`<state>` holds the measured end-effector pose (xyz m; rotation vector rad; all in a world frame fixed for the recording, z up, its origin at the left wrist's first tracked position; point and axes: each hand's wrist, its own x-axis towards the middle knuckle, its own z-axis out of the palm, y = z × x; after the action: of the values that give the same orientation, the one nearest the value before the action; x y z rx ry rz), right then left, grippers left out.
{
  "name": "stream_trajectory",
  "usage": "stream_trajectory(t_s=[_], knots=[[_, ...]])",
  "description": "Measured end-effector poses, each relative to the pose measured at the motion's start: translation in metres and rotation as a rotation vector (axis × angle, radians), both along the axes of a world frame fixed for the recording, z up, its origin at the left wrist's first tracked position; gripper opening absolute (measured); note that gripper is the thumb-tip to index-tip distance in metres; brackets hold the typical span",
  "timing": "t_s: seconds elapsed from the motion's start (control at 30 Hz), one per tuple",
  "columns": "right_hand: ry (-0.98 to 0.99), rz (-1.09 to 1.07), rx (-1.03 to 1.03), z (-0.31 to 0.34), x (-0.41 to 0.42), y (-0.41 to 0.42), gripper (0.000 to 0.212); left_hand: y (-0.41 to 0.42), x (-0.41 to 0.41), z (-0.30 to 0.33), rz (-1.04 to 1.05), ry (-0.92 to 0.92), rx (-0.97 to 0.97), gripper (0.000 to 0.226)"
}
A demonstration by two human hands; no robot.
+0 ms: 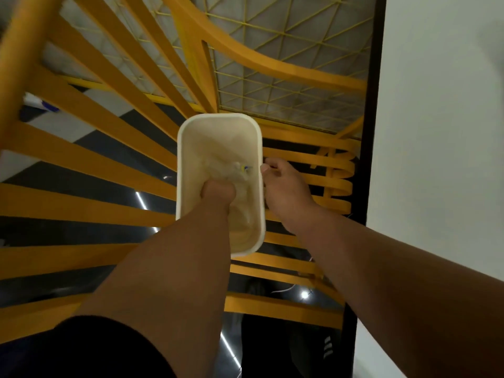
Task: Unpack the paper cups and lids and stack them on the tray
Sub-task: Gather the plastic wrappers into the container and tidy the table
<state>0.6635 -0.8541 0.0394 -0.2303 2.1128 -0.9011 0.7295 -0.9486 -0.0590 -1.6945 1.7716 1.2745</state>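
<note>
One bin (218,132); two hands gripping.

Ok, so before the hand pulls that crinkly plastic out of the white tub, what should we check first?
1. Right hand steadying the white tub from outside: ok.
2. Left hand inside the tub, on the clear plastic wrap: ok.
3. Left hand's grip on the wrap firm: cannot tell, fingers hidden.
4. Cups or lids inside the wrap: cannot tell.
5. Tray in sight to stack on: not ok, none in view.
</note>
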Motion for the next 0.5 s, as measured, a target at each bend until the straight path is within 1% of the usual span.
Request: stream_trajectory(t_s=[0.03,0.07,0.1,0.13,0.2,0.23,0.33,0.4,0.5], knots=[[0.01,0.0,-0.006,0.008,-0.002,0.002,0.034,0.004,0.004,0.013,-0.077,0.055,-0.062,0.032],[0.016,0.011,-0.027,0.018,-0.004,0.005,0.034,0.001,0.007,0.023,-0.101,0.067,-0.105,0.032],[0.013,0.033,-0.062,0.029,-0.006,0.008,0.033,0.001,0.008,0.035,-0.056,0.096,-0.098,0.029],[0.003,0.061,-0.105,0.041,-0.008,0.012,0.032,0.002,0.008,0.049,0.012,0.167,-0.102,0.026],[-0.003,0.113,-0.17,0.068,-0.012,0.022,0.032,0.006,0.004,0.075,0.199,0.293,-0.178,0.025],[0.013,0.128,-0.19,0.081,-0.015,0.029,0.031,0.013,0.001,0.098,0.204,0.357,-0.221,0.025],[0.106,0.148,-0.229,0.114,-0.026,0.056,0.023,0.045,-0.01,0.166,0.092,0.47,-0.396,0.029],[0.171,0.133,-0.242,0.134,-0.036,0.08,0.019,0.073,-0.02,0.208,-0.002,0.519,-0.471,0.031],[0.305,0.105,-0.254,0.159,-0.057,0.124,0.027,0.123,-0.038,0.25,-0.103,0.602,-0.521,0.037]])
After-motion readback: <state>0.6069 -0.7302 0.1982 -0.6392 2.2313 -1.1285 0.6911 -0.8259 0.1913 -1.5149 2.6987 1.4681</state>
